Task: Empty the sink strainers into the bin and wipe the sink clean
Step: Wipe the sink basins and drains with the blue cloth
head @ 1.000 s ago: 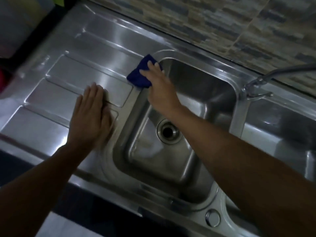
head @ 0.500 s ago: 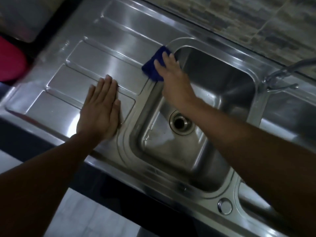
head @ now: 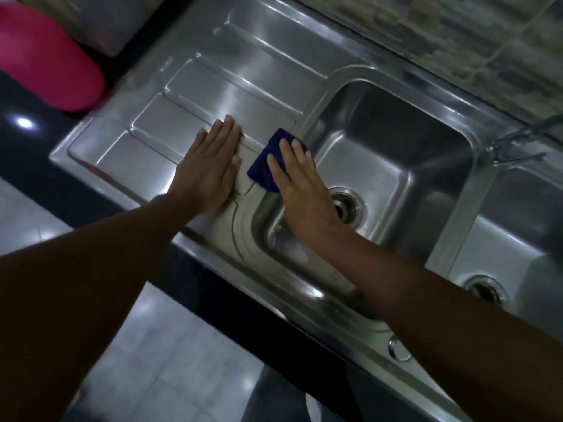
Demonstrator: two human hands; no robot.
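— Where's the cloth, then?
— The blue cloth (head: 265,166) is on the steel rim at the left edge of the sink (head: 396,141), just where the rim meets the drainboard (head: 213,86). The right hand (head: 301,190) lies flat on top of it, fingers straight, pressing it down rather than gripping it. One corner of the cloth pokes out to the left of the fingers.

— And the other one?
— The left hand (head: 210,169) is palm down on the drainboard, just beside the cloth, fingers straight and close together, with nothing in it. The two hands are near each other but apart.

— What about the basin itself?
— There's a drain (head: 350,205) at the bottom, partly hidden behind the right wrist. From here I can't tell whether a strainer sits in it.

— And round about?
— A second basin (head: 511,226) is on the right with its own drain (head: 486,289), and a tap (head: 502,147), blurred, stands at the back between the two. There's a tiled wall (head: 457,32) behind. The whole steel unit sits in a dark desk (head: 39,159); a pink thing (head: 45,62), too blurred to name, is off past the drainboard's far end. Pale floor tiles (head: 167,345) show below.
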